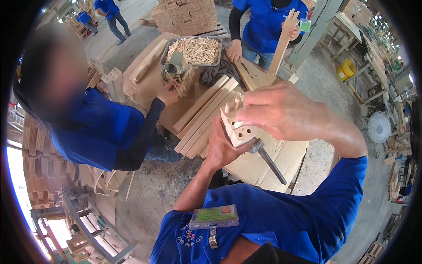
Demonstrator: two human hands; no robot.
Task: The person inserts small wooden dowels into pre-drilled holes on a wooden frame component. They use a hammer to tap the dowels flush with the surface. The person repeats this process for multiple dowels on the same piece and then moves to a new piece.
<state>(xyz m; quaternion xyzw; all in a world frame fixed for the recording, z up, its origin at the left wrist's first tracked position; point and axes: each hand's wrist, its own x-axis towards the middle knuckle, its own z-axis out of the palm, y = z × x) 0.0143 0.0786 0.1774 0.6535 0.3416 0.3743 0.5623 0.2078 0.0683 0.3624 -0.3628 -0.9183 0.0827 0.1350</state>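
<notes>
My left hand [216,147] is closed around wooden pieces [240,137] whose ends, drilled with round holes, face up toward me. Two wooden dowels [233,104] stand upright in holes at the far side of these ends. Over them comes my right hand [281,110], its fingers pinched together at a small pale peg [238,124], probably a dowel, beside the open holes. A hammer [269,161] with a dark handle lies just right of my left hand, partly hidden by it.
Long wooden slats [204,118] lie left of my hands on the cardboard-covered table [279,152]. Behind them is a grey bin [220,53] of loose dowels. A co-worker [101,123] at the left handles sticks near a glue container [170,70]; another co-worker [266,28] opposite holds a doweled board [281,48].
</notes>
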